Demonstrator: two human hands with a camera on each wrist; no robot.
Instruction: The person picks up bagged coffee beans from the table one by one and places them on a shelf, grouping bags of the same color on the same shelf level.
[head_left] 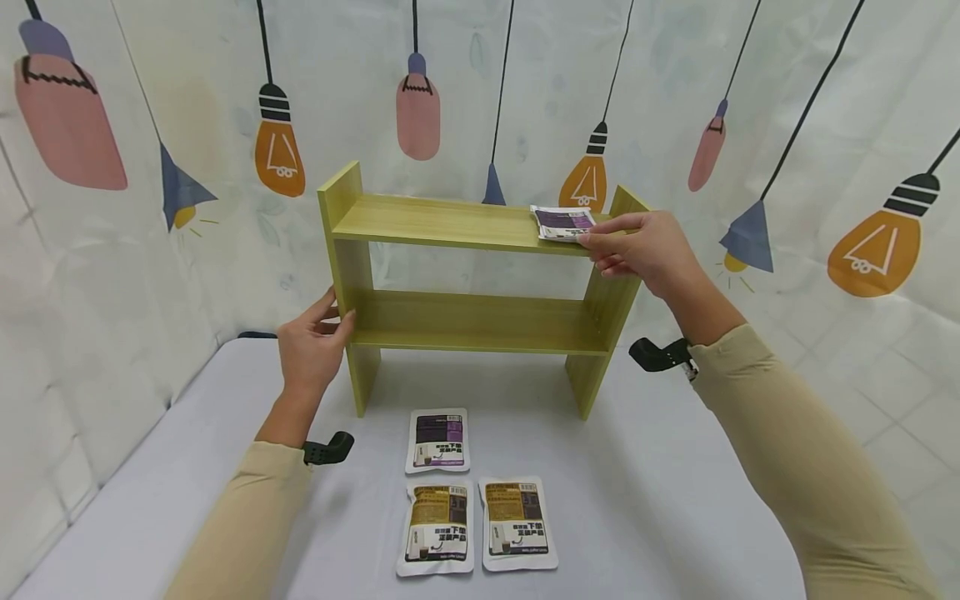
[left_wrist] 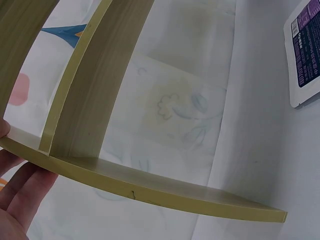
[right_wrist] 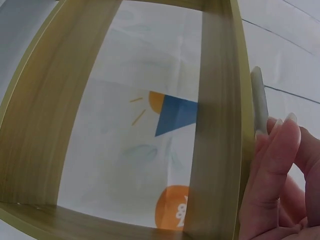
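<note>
Pale backdrop (head_left: pixel 337 83), printed with hanging lamps in pink, blue and orange, behind a white counter (head_left: pixel 675 500), whose left edge runs obliquely to the back left corner. Shelf (head_left: pixel 480 321), yellowish with wood grain, upright toward the counter's back edge, two horizontal boards joining two side panels. Left hand (head_left: pixel 311 342) at the shelf's left panel, thumb in front and the other fingers behind, pinching the panel between them. Right hand (head_left: pixel 645 246) at the right end of the top board, thumb and fingers pinching the right end of the upper packet (head_left: pixel 558 221), white with a purple label, over that board; whether it fully rests there cannot be told. On the counter, roughly midway between its left and right edges: two gold packets (head_left: pixel 437 529) side by side toward the front edge, and one lower purple packet (head_left: pixel 439 442) just behind the left one, all lying flat
</note>
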